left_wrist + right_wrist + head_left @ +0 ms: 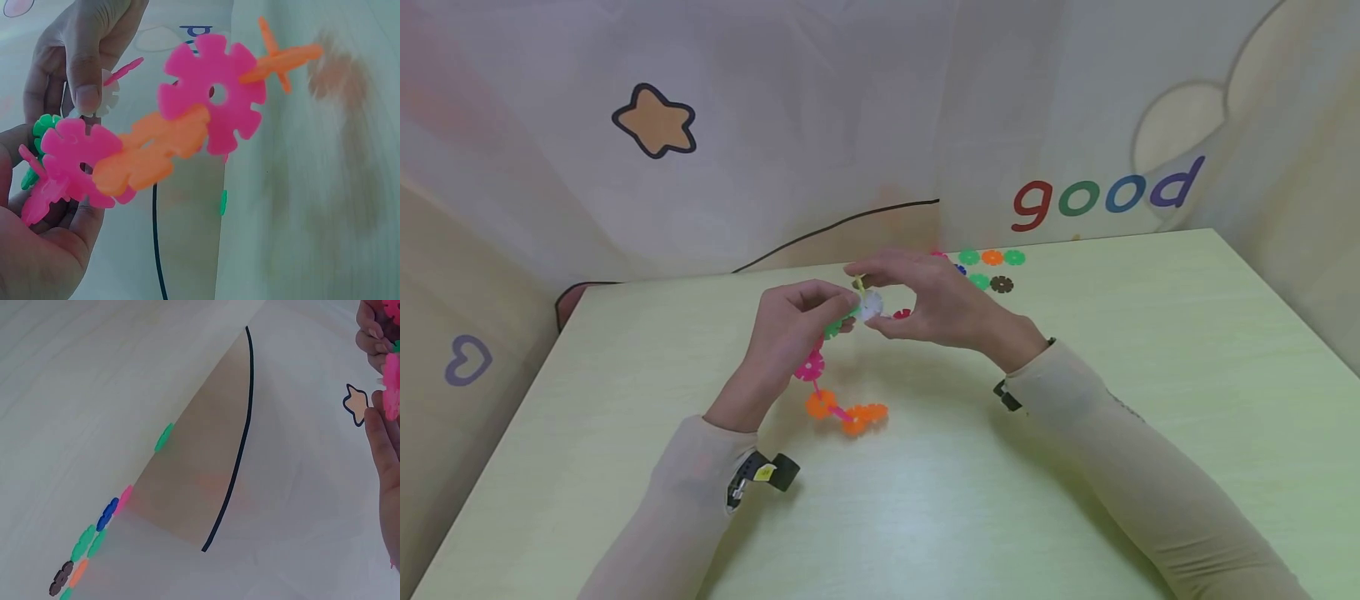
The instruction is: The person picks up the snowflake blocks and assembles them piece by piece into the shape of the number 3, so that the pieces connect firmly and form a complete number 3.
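Observation:
My left hand (786, 325) pinches a chain of interlocked plastic flower discs, near a green disc (832, 330). Pink discs (810, 367) and orange discs (854, 420) dangle from it over the table; the left wrist view shows a large pink disc (212, 94) and an orange disc (150, 150) slotted together. My right hand (936, 300) curves its thumb and fingers round a white disc (871, 306) at the chain's upper end. A yellow disc (860, 285) stands by its fingertips, and a red disc (902, 314) shows below its palm. The exact finger contact is partly hidden.
Several loose discs lie at the table's back edge, among them a brown disc (1002, 284), an orange disc (992, 257) and a blue disc (107, 514). Behind the pale table (1075, 467) hangs a printed curtain (820, 125).

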The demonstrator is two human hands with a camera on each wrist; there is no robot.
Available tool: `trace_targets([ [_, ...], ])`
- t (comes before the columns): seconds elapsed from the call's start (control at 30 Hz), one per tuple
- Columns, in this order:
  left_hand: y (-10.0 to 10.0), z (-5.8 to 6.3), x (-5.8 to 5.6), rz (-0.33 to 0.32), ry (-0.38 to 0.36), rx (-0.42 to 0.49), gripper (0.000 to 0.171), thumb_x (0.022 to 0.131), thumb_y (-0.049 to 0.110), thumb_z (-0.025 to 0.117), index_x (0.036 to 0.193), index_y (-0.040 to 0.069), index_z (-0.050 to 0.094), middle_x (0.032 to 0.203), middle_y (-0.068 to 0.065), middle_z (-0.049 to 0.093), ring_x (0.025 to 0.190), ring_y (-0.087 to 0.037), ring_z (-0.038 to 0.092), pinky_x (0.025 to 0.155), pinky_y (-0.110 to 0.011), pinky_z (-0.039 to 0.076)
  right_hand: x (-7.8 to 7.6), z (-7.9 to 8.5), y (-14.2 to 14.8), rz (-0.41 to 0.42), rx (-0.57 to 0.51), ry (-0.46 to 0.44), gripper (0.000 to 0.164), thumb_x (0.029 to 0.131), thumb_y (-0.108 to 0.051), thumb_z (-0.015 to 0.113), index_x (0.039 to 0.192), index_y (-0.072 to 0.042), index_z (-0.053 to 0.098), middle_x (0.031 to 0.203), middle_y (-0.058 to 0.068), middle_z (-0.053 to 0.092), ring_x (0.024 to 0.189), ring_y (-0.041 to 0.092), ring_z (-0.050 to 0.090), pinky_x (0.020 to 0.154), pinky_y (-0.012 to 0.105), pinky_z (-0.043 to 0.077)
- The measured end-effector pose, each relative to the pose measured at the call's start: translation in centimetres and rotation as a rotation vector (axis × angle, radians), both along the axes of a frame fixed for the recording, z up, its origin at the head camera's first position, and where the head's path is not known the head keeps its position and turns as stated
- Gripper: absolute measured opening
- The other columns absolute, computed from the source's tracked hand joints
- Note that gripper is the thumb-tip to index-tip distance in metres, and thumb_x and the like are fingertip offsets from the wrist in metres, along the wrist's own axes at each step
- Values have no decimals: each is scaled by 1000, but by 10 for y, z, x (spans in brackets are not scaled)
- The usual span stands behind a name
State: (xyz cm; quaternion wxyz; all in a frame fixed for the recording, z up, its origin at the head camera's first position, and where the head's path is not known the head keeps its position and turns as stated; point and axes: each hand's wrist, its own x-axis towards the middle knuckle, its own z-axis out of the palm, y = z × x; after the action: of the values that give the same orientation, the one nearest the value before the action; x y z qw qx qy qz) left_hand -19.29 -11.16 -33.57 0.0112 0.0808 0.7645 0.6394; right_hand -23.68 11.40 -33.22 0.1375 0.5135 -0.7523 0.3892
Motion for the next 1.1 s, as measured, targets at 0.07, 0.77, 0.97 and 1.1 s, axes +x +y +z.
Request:
trace_targets([
  [0.07,0,0,0,-1,2,-2,24,101,21,73,107,-1,79,95,-9,76,86,-27,73,79,-34,58,0,0,0,2,-5,8,57,84,1,89,135,7,65,129,17,70,112,28,73,101,38,58],
  [0.77,-4,-5,-4,-11,17,-59,21,102,20,73,111,2,79,102,-10,77,93,-32,75,87,-38,62,-8,14,14,-85,-16,-309,57,92,-13,85,143,-2,62,138,8,68,125,21,66,109,38,52],
  [0.97,-4,-5,-5,-33,-1,-63,21,103,22,72,110,3,79,105,-9,76,96,-33,75,92,-44,61,-38,21,19,-294,-84,-433,30,104,-18,72,131,-5,70,124,6,73,114,21,69,98,35,58],
  [1.1,-7,-4,-4,-91,-15,-35,20,103,22,71,109,3,78,107,-13,76,98,-36,75,91,-43,62,-67,16,18,-380,-35,-458,27,105,-19,71,128,-5,72,120,4,73,110,20,69,93,37,58],
])
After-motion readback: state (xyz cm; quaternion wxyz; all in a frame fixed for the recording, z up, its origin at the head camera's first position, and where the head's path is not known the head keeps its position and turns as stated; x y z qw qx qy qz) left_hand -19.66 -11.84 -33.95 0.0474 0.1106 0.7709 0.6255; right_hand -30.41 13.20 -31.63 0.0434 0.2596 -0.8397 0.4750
